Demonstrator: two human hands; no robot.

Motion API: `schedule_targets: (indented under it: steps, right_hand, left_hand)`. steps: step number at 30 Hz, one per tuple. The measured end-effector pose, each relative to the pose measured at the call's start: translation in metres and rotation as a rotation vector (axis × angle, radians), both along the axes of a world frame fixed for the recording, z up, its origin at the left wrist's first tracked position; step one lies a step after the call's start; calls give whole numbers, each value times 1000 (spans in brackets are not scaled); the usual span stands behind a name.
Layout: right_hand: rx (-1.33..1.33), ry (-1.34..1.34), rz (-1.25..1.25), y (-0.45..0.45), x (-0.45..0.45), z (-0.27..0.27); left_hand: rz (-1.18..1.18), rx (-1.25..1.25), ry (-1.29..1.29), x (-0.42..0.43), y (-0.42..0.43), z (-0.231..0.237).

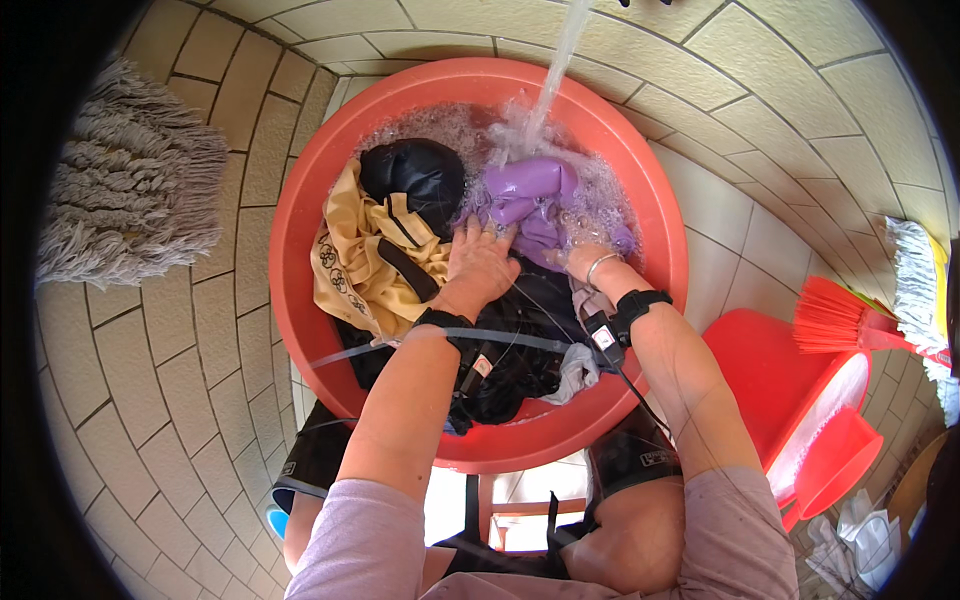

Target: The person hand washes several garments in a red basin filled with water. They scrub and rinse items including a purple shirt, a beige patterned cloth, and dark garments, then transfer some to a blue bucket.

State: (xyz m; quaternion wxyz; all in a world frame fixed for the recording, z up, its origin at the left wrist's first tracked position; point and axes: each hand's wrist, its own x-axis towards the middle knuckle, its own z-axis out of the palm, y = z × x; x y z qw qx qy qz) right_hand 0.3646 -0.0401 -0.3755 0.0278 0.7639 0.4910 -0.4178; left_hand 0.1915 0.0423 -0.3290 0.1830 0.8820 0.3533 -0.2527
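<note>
Both my hands are in a large round coral-red plastic basin of soapy water and wet clothes. My left hand lies back up, its fingertips at the near edge of a purple garment. My right hand is on the right part of the purple cloth, fingers partly hidden by suds; whether it grips cannot be seen. A yellow garment with black trim and a puffed black cloth lie at the left. Dark clothes and a small grey cloth lie nearer me.
A stream of water falls into the basin's far side. A mop head hangs at the left tiled wall. At right are a red bucket, a red plastic scoop, a red brush and another mop.
</note>
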Motion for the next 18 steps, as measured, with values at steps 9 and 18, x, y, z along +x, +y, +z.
schedule_targets:
  steps: [9,18]
  right_hand:
    - [31,56,-18,-2,1,2]
    - [24,68,-33,0,3,1]
  left_hand:
    - [9,10,-18,-1,-1,-2]
    - [16,5,-42,-2,-1,-3]
